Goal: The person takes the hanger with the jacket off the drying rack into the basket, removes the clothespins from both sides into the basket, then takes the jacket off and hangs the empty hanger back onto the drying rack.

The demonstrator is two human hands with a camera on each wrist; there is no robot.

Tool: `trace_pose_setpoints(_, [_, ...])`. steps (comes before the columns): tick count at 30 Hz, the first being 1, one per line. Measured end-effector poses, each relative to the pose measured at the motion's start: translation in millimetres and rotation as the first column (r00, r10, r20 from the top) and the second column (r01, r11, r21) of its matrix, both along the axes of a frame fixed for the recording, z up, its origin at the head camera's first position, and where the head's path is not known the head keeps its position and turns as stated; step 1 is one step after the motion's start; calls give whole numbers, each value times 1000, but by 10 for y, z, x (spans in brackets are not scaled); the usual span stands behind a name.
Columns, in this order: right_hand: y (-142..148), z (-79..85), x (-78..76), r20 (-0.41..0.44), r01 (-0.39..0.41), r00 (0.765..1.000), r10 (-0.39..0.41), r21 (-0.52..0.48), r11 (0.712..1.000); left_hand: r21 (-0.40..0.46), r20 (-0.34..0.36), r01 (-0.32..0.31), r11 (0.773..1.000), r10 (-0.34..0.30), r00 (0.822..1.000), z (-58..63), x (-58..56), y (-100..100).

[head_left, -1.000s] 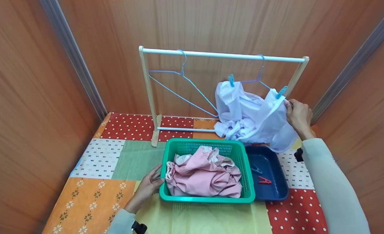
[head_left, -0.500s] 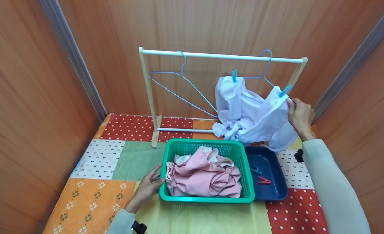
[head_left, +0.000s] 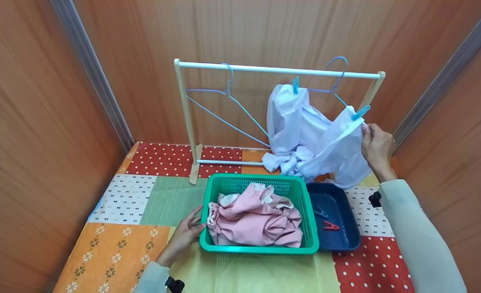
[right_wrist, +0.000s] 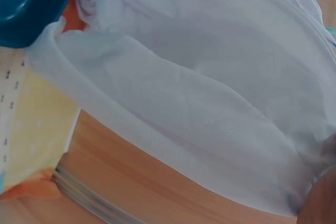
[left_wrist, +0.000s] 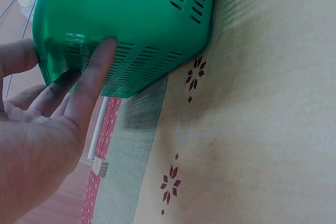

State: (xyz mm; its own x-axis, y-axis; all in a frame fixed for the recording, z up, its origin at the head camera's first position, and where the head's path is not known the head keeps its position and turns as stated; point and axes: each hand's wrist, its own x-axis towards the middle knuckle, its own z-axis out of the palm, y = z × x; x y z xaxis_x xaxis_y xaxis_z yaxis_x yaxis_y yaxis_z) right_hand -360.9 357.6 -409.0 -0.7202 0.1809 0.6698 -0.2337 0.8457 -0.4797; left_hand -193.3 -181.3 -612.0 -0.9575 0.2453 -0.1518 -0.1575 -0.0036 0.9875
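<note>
A thin white garment (head_left: 301,122) is clipped to a blue wire hanger (head_left: 326,90) by two light blue clothespins (head_left: 295,85), one at each side. The hanger's hook shows above the rod of the drying rack (head_left: 264,69). At the garment's upper right edge, just below the right clothespin, my right hand (head_left: 378,147) pinches the cloth. The right wrist view shows the cloth (right_wrist: 199,103) stretched from the fingers. My left hand (head_left: 183,232) rests against the left side of a green basket (head_left: 260,250), fingers extended along its outer wall (left_wrist: 131,19). A pink garment (head_left: 256,224) lies crumpled inside.
Right of the basket stands a dark blue tray (head_left: 344,240) with a red clothespin (head_left: 330,226) and a blue clothespin (head_left: 320,212) in it. A bare hanger (head_left: 240,122) hangs on the rack's left half. Wooden panels (head_left: 81,162) enclose the patchwork-covered table.
The hanger and white garment have risen and shifted right, the left clothespin climbing most. The hook now stands higher over the rod. My right hand moved slightly right; the left has stayed put.
</note>
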Motion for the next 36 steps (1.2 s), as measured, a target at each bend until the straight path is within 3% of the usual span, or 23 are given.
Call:
trace_pose_setpoints(7, [-28, -131, 63, -9, -17, 1000, 17, 21, 1000, 28, -6, 9, 1000, -9, 1000, 0, -6, -18])
trace_pose_setpoints(25, [-111, -612, 191, -48, -54, 997, 57, 54, 997, -6, -9, 2, 1000, -2, 1000, -20, 3, -5])
trace_pose_setpoints(36, [-180, -836, 281, 34, -65, 997, 63, 67, 996, 6, -7, 2, 1000, -2, 1000, -25, -3, -7])
